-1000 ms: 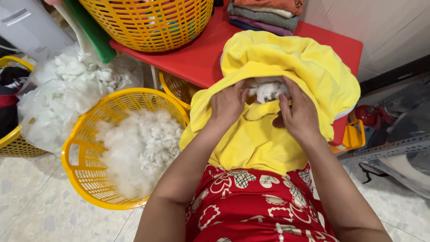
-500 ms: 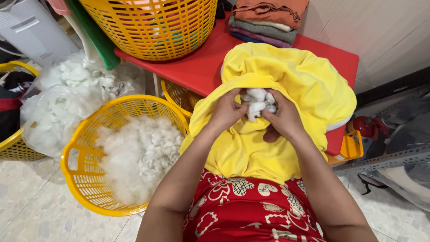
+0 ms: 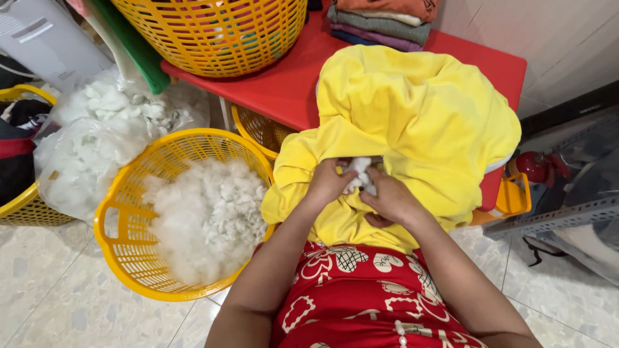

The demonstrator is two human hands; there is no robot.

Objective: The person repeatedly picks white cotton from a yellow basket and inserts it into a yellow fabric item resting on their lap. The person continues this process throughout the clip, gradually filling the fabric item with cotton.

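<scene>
Clearly our left hand (image 3: 330, 183) and right hand (image 3: 390, 198) pinch a soft, light white stuffing tuft (image 3: 358, 174) between them, at the limp yellow fabric cover (image 3: 419, 122) opening.

Home sewing workshop: baskets of white stuffing (image 3: 206, 219), folded cloth (image 3: 380, 22), tiled floor (image 3: 45, 290)
</scene>
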